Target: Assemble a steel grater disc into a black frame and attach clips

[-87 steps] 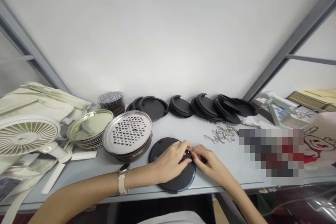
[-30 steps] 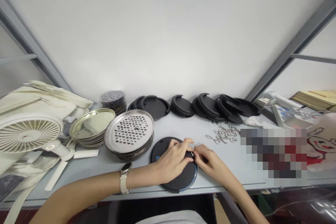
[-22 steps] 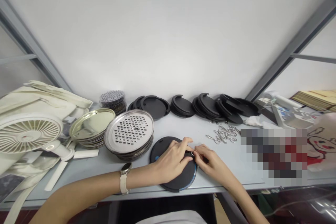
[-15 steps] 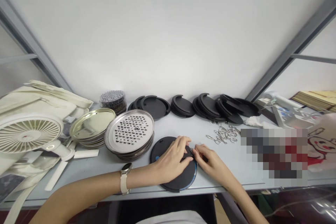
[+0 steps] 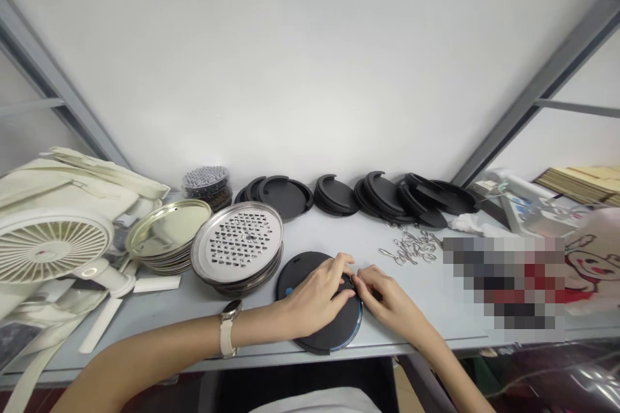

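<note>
A round black disc lies flat near the table's front edge, with blue along its right rim and a blue patch on its left. Over its top rests my left hand, fingers bent toward the right rim and thumb apart, holding the disc. At that rim, the thumb and fingertips of my right hand pinch a small shiny metal piece, apparently a clasp; the fingers hide most of it. Behind my right hand lies a loose heap of metal clasps.
Left of the disc stand stacked perforated metal discs and stacked gold-coloured lids. A white fan is at far left. Black round holders line the wall. At right are a printed bag and yellowish sheets.
Both hands keep almost the same place on the disc. My right fingertips have shifted slightly left at the rim, and the whole view has moved a little.
</note>
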{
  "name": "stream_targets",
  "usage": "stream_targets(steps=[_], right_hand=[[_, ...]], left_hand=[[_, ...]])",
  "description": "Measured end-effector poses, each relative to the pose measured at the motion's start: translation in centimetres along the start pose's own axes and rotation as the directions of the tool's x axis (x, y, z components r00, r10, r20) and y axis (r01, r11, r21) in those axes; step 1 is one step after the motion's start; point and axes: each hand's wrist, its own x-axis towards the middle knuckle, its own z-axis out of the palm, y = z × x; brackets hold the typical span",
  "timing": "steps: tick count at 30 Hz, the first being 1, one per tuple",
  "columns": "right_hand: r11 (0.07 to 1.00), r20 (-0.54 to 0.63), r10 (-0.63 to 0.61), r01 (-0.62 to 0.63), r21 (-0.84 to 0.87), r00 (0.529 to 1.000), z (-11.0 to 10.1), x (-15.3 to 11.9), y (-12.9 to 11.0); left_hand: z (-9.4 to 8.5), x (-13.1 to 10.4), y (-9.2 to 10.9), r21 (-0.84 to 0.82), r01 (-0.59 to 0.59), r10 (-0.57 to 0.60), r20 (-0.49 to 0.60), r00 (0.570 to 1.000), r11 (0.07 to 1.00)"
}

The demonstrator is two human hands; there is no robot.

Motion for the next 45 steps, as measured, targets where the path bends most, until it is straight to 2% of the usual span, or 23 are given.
stream_targets(steps=[6,22,45], right_hand=[[0.999,0.001,-0.026,0.026,0.020,1.000,-0.11,0.00,-0.16],[1.000,0.031,-0.002,0.001,0.028,1.000,-0.13,0.01,-0.23],[1.000,0.048,0.007,-0.008,0.018,0.999,0.01,-0.20,0.21]], left_hand=[[-0.16,-0.19,0.25,0.053,-0.031,0.030,0.023,0.999,0.998],[-0.17,-0.03,0.17,0.010,-0.071,0.070,0.030,0.997,0.997],[-0.39,-0.02,0.26,-0.013,-0.051,0.051,0.047,0.998,0.999]])
